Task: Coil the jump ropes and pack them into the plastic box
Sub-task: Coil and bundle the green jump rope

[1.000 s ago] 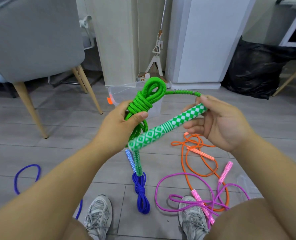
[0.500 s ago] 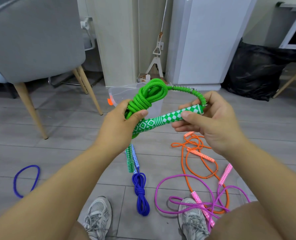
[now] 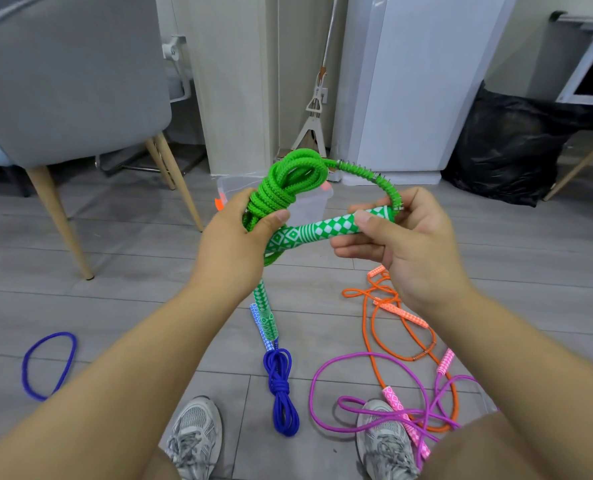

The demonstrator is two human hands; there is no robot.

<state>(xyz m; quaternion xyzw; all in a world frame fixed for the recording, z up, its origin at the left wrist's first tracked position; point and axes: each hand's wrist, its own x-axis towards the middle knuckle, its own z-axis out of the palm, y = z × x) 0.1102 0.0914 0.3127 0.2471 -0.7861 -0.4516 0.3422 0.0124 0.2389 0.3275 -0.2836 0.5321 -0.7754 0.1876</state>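
My left hand point(image 3: 234, 244) grips the coiled green jump rope point(image 3: 288, 181) in mid air. My right hand point(image 3: 402, 244) pinches one green-and-white handle point(image 3: 317, 232), which lies across the coil with its tip tucked under my left thumb. The other green handle point(image 3: 265, 315) hangs straight down below my left hand. Behind the coil the clear plastic box point(image 3: 310, 206) stands on the floor, mostly hidden. A coiled blue rope point(image 3: 281, 393) lies by my feet, with loose orange rope point(image 3: 385, 306) and purple rope point(image 3: 374, 396) to the right.
A grey chair point(image 3: 70, 84) with wooden legs stands at the left. A blue loop point(image 3: 49, 365) lies on the floor at lower left. A white appliance point(image 3: 416, 81) and a black bag point(image 3: 509, 147) stand at the back right. My two shoes point(image 3: 192, 438) show at the bottom.
My right hand has swung the handle from a steep slant to nearly level and pushed its tip in under the coil. The springy rope end now arcs over it.
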